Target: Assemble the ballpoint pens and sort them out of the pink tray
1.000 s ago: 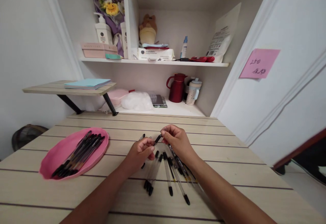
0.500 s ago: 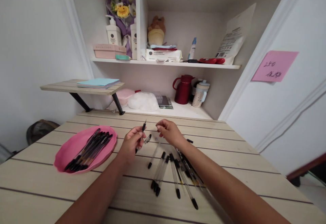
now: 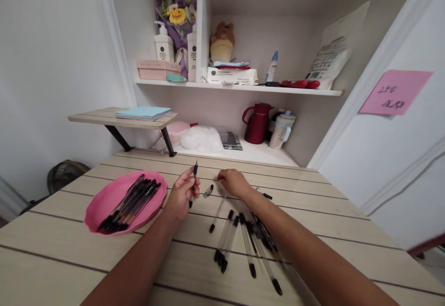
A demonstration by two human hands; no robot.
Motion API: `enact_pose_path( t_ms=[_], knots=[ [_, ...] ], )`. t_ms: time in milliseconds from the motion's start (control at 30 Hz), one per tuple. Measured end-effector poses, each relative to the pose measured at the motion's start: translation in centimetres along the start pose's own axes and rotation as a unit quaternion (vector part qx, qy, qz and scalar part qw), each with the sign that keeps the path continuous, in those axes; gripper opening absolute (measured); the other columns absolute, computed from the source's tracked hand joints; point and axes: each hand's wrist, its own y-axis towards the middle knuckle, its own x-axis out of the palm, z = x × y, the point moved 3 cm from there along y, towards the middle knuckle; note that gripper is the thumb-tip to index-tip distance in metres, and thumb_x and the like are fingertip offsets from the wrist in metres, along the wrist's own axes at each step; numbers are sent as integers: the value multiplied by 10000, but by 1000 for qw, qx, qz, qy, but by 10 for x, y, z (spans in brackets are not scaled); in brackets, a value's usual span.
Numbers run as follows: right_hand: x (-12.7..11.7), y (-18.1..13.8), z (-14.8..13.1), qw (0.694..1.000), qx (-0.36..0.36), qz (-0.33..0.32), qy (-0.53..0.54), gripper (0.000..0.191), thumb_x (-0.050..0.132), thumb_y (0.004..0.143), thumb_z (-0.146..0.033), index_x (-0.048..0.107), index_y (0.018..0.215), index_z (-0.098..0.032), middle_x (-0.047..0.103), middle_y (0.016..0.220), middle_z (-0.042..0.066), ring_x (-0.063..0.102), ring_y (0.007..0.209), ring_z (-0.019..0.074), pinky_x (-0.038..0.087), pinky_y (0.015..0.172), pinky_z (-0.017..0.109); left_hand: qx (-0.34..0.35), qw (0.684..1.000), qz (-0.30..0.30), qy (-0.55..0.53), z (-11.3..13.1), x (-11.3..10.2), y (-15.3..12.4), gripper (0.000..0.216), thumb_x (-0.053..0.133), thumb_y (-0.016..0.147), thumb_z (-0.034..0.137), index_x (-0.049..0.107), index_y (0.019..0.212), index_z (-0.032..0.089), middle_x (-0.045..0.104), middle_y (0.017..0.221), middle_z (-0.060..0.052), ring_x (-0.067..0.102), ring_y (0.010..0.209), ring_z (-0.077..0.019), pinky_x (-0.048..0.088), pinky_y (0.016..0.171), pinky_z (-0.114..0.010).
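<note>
My left hand [image 3: 181, 194] is closed round an uncapped gel pen [image 3: 195, 170], its tip pointing up. Just right of it, a clear pen cap with a black end [image 3: 208, 191] lies on the table. My right hand [image 3: 233, 183] is low over the tabletop beyond that cap, fingers curled together and pointing down; whatever they may pinch is hidden. Below the right hand lies a single clear pen barrel [image 3: 217, 215]. Several more clear barrels with black ends [image 3: 225, 243] lie nearer to me, some partly under my right forearm.
A pink tray [image 3: 94, 204] at the left holds several assembled black pens [image 3: 134, 204]. Behind it stands a small raised shelf [image 3: 90, 117] on black legs. A red jug [image 3: 257, 124] and a cup [image 3: 282, 130] stand in the cabinet at the back. Small black parts [image 3: 267, 195] lie right of my right wrist.
My right hand has lowered toward the tabletop, its fingers turning down. The pen in my left hand stands more upright. The whole view has shifted slightly.
</note>
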Motion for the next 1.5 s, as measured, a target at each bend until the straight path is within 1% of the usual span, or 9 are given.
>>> enact_pose_path(
  t_ms=[167, 433, 600, 667, 733, 833, 900, 1000, 1500],
  knots=[
    [4, -5, 13, 1000, -2, -26, 8, 207, 486, 702, -174, 667, 796, -211, 666, 850, 38, 570, 814, 172, 362, 665, 232, -34, 999, -34, -12, -5, 9, -5, 450, 594, 685, 226, 489, 1121, 200, 549, 679, 14, 486, 523, -68, 365, 501, -196],
    [11, -13, 2, 998, -34, -40, 17, 212, 558, 660, -181, 648, 847, -225, 642, 869, 40, 560, 812, 171, 358, 671, 235, -81, 994, -77, -6, -15, 21, -13, 396, 589, 697, 246, 524, 1084, 192, 556, 675, 3, 481, 527, -71, 346, 513, -200],
    [9, -15, 4, 999, -30, -6, 24, 169, 480, 703, -127, 626, 778, -168, 618, 854, 84, 549, 806, 173, 360, 688, 253, -92, 990, -106, 10, -19, 25, -15, 383, 590, 700, 272, 539, 1068, 179, 554, 663, -5, 474, 520, -73, 335, 508, -200],
    [4, -16, 8, 995, -11, 32, 98, 181, 450, 729, -141, 605, 822, -158, 613, 819, 71, 548, 747, 152, 374, 660, 251, -95, 989, -113, 23, -19, 25, -17, 382, 587, 703, 288, 544, 1065, 172, 556, 667, -10, 476, 522, -73, 332, 507, -198],
    [-3, -19, 13, 960, 25, 75, 270, 189, 445, 744, -187, 587, 865, -152, 602, 723, 32, 533, 627, 125, 386, 588, 240, -98, 987, -119, 41, -20, 27, -18, 399, 581, 708, 299, 536, 1084, 172, 556, 675, -12, 474, 517, -69, 318, 492, -189],
    [-14, -29, 15, 835, 80, 118, 532, 212, 527, 698, -272, 587, 856, -145, 584, 649, -5, 496, 515, 92, 365, 489, 213, -101, 984, -129, 68, -21, 31, -21, 422, 573, 713, 314, 524, 1109, 177, 555, 681, -10, 462, 492, -56, 286, 454, -177],
    [-21, -38, 12, 771, 99, 130, 615, 222, 600, 635, -283, 596, 806, -143, 604, 669, 0, 494, 506, 79, 342, 463, 196, -103, 981, -139, 85, -21, 34, -23, 428, 569, 713, 317, 523, 1114, 176, 553, 673, -6, 453, 475, -51, 275, 438, -175],
    [-28, -50, 5, 734, 106, 139, 657, 222, 635, 602, -272, 602, 777, -139, 625, 686, 12, 478, 483, 60, 306, 436, 180, -109, 976, -155, 105, -23, 38, -26, 423, 562, 714, 314, 528, 1112, 173, 551, 666, -5, 451, 466, -51, 271, 424, -176],
    [-32, -63, -2, 783, 73, 153, 599, 175, 613, 627, -264, 616, 755, -144, 569, 630, -18, 452, 469, 59, 303, 443, 191, -108, 970, -168, 142, -26, 40, -27, 372, 510, 757, 282, 507, 1113, 174, 533, 695, 3, 445, 472, -42, 259, 415, -172]
  ],
)
